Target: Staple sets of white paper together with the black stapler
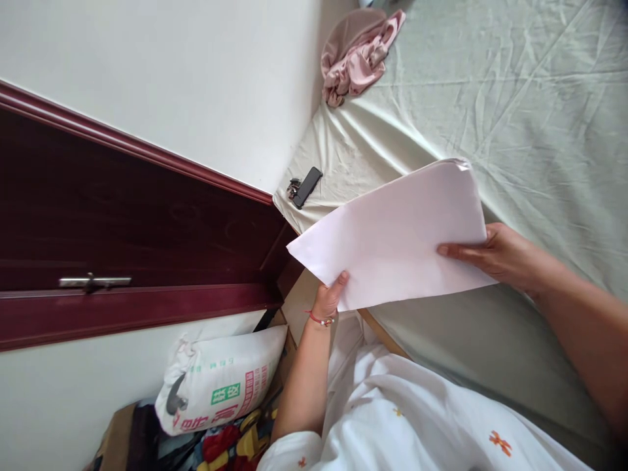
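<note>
A stack of white paper (397,235) is held up in front of me, above the edge of the bed. My left hand (331,296), with a red bracelet at the wrist, grips its lower left corner, thumb on top and fingers hidden beneath. At the right end, my right hand (478,252) clasps the paper the same way, its thumb lying across the upper face. The far right corner of the paper is slightly crumpled.
A pale green sheet (540,118) covers the bed. On it lie a black case with keys (308,188) and a bundle of pink cloth (360,59). To the left are a dark red door (122,209) and a full white sack (226,379).
</note>
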`<action>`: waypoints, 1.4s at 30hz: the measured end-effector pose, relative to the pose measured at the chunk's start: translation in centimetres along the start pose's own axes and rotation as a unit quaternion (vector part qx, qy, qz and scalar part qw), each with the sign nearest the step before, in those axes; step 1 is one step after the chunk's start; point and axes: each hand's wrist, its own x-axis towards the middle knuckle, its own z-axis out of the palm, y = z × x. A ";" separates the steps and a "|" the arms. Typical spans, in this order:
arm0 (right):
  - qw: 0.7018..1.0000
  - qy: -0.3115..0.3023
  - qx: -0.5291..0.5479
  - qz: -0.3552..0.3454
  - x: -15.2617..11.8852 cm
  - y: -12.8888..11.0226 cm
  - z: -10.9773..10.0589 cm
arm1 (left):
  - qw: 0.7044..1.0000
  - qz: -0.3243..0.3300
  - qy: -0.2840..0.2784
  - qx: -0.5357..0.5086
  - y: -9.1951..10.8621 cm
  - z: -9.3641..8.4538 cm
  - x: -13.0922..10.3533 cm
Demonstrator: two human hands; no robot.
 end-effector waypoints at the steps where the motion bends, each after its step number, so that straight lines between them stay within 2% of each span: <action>1: 0.999 -0.008 0.007 0.034 0.0 0.0 0.0 | 1.000 -0.002 -0.005 0.006 0.3 0.0 0.0; 3: 0.998 0.007 -0.004 0.054 0.1 0.1 0.0 | 0.999 -0.006 -0.026 0.025 1.1 -0.3 0.0; 4: 0.998 0.038 -0.028 0.031 0.3 0.3 0.0 | 0.998 -0.015 -0.044 0.040 1.5 -0.6 0.1; 6: 0.989 0.114 -0.080 -0.040 0.7 0.8 0.1 | 0.992 -0.045 -0.085 0.084 2.7 -1.6 0.3; 9: 0.958 0.206 -0.145 -0.134 1.3 1.6 0.3 | 0.970 -0.081 -0.153 0.168 5.1 -3.4 0.7; 12: 0.918 0.227 -0.232 -0.228 1.3 2.0 0.6 | 0.932 -0.086 -0.233 0.264 7.9 -4.3 1.2; 14: 0.908 0.189 -0.256 -0.274 1.1 1.8 0.7 | 0.905 -0.091 -0.281 0.308 9.5 -4.1 1.8; 16: 0.924 0.117 -0.243 -0.269 0.7 1.4 0.7 | 0.877 -0.104 -0.333 0.330 10.8 -3.4 2.5; 18: 0.946 0.041 -0.233 -0.220 0.4 0.9 0.6 | 0.858 -0.115 -0.376 0.331 11.4 -2.6 3.2; 21: 0.964 -0.069 -0.218 -0.134 0.1 0.3 0.3 | 0.850 -0.138 -0.402 0.310 11.1 -1.6 4.2; 23: 0.969 -0.122 -0.198 -0.086 0.1 0.1 0.1 | 0.852 -0.156 -0.401 0.296 10.1 -1.1 4.7; 25: 0.973 -0.143 -0.174 -0.044 0.2 0.1 -0.1 | 0.861 -0.169 -0.392 0.278 8.7 -0.8 5.1; 29: 0.982 -0.132 -0.132 0.030 0.2 0.2 -0.3 | 0.893 -0.178 -0.349 0.220 5.6 -0.4 5.7; 33: 0.987 -0.093 -0.112 0.064 0.1 -0.1 -0.4 | 0.944 -0.170 -0.238 0.152 3.4 -0.1 6.1; 36: 0.987 -0.077 -0.119 0.076 -0.1 -0.6 -0.4 | 0.962 -0.164 -0.164 0.142 2.6 0.0 6.2; 42: 0.992 -0.032 -0.079 0.097 -0.3 -0.7 0.1 | 0.971 -0.167 -0.106 0.134 2.7 1.3 6.2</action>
